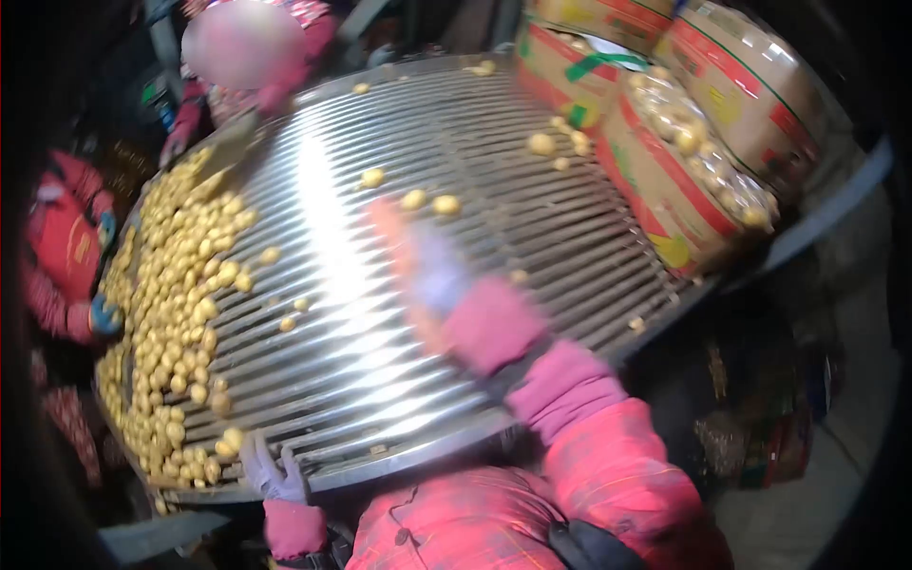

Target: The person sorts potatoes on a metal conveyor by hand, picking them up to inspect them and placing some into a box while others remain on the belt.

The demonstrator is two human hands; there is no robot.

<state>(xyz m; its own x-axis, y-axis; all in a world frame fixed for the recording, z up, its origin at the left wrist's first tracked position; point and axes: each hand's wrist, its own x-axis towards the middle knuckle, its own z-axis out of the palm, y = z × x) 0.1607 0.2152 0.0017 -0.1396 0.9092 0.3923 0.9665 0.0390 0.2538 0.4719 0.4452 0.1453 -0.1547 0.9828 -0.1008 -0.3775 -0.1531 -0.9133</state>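
Note:
My right hand (437, 273), in a pale purple glove, is smeared by motion over the middle of the slatted metal table (380, 380). It grips a long orange-pink flat piece (388, 224), also blurred, whose exact kind I cannot make out. A few loose potatoes (446, 205) lie just beyond that piece. At the table's near edge rests my left hand (273, 469), gloved too, its fingers spread beside a couple of potatoes (230, 442). A large heap of potatoes (176, 313) covers the left side of the slats.
Cardboard boxes (665, 180), one filled with potatoes under clear plastic, stand at the back right. Across the table a person (275, 57) holds a board (226, 147) against the heap. Another person's gloved hand (104, 315) is at the left edge.

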